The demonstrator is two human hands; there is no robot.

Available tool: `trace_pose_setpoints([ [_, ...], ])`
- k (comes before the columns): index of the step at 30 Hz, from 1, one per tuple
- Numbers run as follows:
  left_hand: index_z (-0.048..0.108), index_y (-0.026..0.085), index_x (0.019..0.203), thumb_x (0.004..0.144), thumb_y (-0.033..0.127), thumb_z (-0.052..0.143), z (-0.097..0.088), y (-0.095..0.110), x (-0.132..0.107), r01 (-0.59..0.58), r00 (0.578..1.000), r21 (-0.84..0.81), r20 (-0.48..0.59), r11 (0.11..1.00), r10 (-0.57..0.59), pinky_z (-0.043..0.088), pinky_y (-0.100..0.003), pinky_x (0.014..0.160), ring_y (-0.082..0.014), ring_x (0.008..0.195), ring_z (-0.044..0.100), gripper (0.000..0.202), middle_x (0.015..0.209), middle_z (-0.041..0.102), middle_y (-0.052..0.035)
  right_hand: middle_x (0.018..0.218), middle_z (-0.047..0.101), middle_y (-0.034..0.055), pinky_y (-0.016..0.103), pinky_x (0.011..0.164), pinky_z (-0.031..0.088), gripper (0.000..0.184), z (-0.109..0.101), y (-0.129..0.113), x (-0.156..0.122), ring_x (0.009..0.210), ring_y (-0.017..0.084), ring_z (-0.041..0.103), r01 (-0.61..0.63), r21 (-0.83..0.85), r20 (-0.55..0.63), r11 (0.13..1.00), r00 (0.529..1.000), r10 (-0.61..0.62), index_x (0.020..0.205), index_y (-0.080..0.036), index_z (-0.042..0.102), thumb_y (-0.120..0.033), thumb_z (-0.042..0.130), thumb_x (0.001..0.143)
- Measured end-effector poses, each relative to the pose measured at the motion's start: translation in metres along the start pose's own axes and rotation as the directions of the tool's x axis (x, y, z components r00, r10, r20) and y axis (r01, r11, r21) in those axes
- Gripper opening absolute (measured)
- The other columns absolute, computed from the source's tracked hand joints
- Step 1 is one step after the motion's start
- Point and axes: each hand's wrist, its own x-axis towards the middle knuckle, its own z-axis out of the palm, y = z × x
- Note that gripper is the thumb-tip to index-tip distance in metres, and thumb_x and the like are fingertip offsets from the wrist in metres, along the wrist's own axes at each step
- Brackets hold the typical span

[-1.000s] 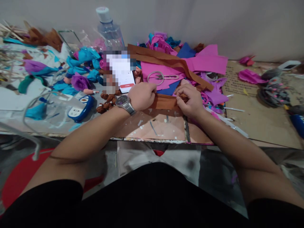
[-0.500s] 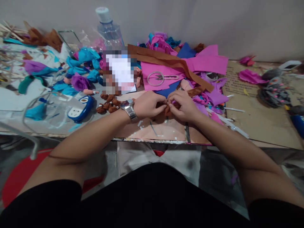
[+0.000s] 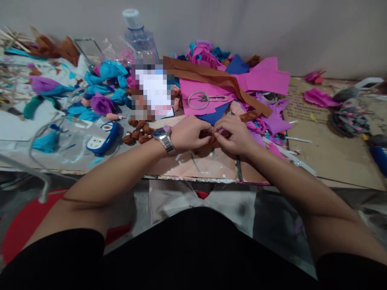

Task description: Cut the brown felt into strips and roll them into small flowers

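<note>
My left hand [image 3: 187,135], with a metal watch on its wrist, and my right hand [image 3: 237,135] meet at the middle of the table, fingertips pinched together. Between them sits a bunched piece of brown crepe paper [image 3: 215,139], gripped by both hands and mostly hidden under the fingers. A long brown paper strip [image 3: 211,76] lies just behind on sheets of pink paper [image 3: 263,80]. Small thread snips [image 3: 202,98] rest on the pink sheet. Several rolled brown paper buds [image 3: 137,133] lie left of my left wrist.
Teal and purple paper flowers [image 3: 102,104] crowd the left side, with a blue power strip [image 3: 101,139] and a water bottle [image 3: 139,36] behind. A blurred-out phone [image 3: 154,90] lies near the flowers. Cardboard [image 3: 326,141] covers the right side, with dark wire bundles [image 3: 349,119].
One second ago my hands were apart, stretching a brown paper strip flat. They have come together and gathered the strip into a small bunch, which the fingers still pinch now.
</note>
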Motion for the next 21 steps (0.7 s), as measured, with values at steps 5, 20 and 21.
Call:
trace_pose_setpoints([
  [5, 0.078, 0.022, 0.086, 0.087, 0.033, 0.061, 0.0004, 0.0004, 0.0005, -0.007, 1.0, 0.035, 0.002, 0.999, 0.007, 0.039, -0.032, 0.067, -0.0196, 0.07, 0.066, 0.02, 0.079, 0.077, -0.0058, 0.091, 0.076, 0.0048, 0.048, 0.092, 0.043, 0.005, 0.002, -0.0004, 0.0003, 0.091, 0.027, 0.067, -0.006, 0.008, -0.005, 1.0, 1.0, 0.006, 0.085, -0.025, 0.064, -0.027, 0.063, 0.09],
  [20, 0.08, 0.019, 0.089, 0.093, 0.035, 0.058, -0.0087, 0.0043, 0.0015, 0.058, 0.998, -0.087, 0.016, 0.995, -0.057, 0.038, -0.03, 0.065, -0.0158, 0.062, 0.059, 0.027, 0.077, 0.077, -0.0048, 0.097, 0.078, 0.0053, 0.051, 0.095, 0.043, 0.009, -0.0002, -0.004, 0.0003, 0.096, 0.028, 0.069, -0.005, -0.005, -0.036, 1.0, 0.999, 0.005, 0.089, -0.026, 0.068, -0.032, 0.064, 0.094],
  [21, 0.08, 0.019, 0.088, 0.092, 0.034, 0.059, -0.0088, 0.0045, 0.0016, 0.063, 0.998, -0.089, 0.013, 0.994, -0.062, 0.038, -0.03, 0.065, -0.0155, 0.061, 0.058, 0.026, 0.076, 0.077, -0.0046, 0.097, 0.078, 0.0052, 0.05, 0.095, 0.043, 0.009, -0.0003, -0.0041, 0.0001, 0.097, 0.028, 0.069, 0.003, -0.006, -0.042, 1.0, 0.999, -0.004, 0.09, -0.026, 0.068, -0.032, 0.064, 0.095],
])
